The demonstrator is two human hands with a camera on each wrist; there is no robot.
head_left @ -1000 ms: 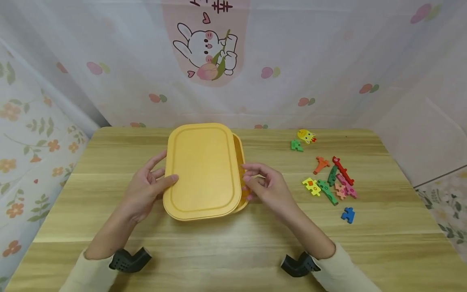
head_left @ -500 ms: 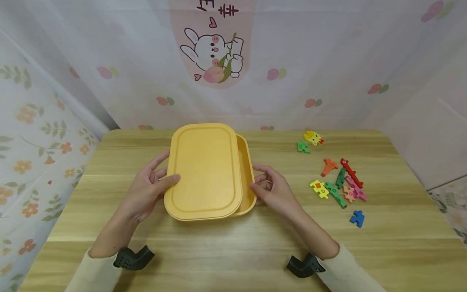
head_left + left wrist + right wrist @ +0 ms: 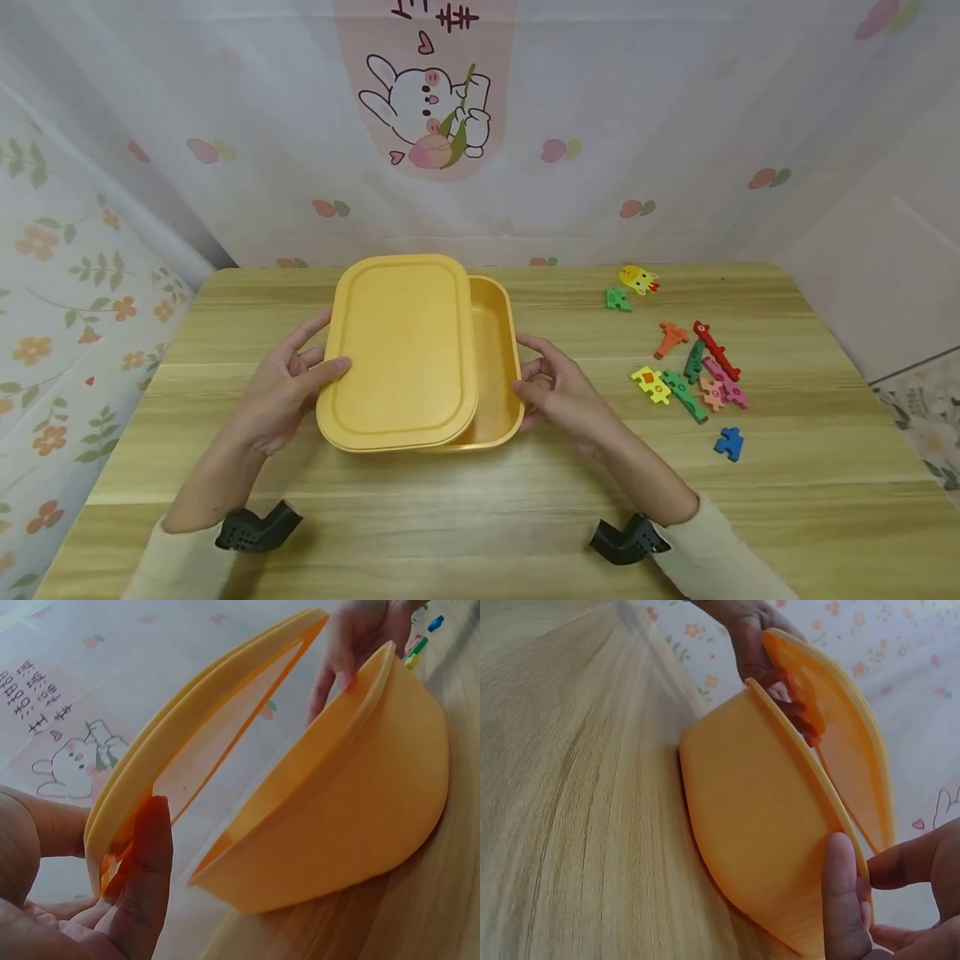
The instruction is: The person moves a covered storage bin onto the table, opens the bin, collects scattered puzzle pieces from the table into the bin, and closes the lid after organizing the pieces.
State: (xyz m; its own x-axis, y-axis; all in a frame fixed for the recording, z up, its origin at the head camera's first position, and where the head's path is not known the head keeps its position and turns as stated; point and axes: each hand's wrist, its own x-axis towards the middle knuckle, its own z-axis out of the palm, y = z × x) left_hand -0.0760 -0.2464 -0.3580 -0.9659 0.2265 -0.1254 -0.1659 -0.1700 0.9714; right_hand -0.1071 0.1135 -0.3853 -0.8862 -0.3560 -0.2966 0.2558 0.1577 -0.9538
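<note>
My left hand (image 3: 288, 383) grips the left edge of a yellow lid (image 3: 401, 350), thumb on top and fingers beneath. Under its right part sits a yellow rectangular box (image 3: 498, 367) with rounded corners, its right portion uncovered. The left wrist view shows the lid (image 3: 202, 705) tilted, with a gap above the box (image 3: 337, 802), which rests on the table. At the box's right side, my right hand (image 3: 562, 387) pinches the rim; in the right wrist view the thumb (image 3: 840, 877) lies against the outer wall. The lid hides the box's left part.
Right of the box, several puzzle pieces lie on the wooden table (image 3: 450, 525), including a red strip (image 3: 716, 350), a yellow piece (image 3: 651, 385) and a blue piece (image 3: 729, 443). A yellow giraffe-head piece (image 3: 637, 279) lies near the back edge, before a printed curtain (image 3: 600, 100).
The lid has shifted left with my left hand, uncovering more of the box's right side. My right hand has moved slightly right, from over the box's edge to its rim.
</note>
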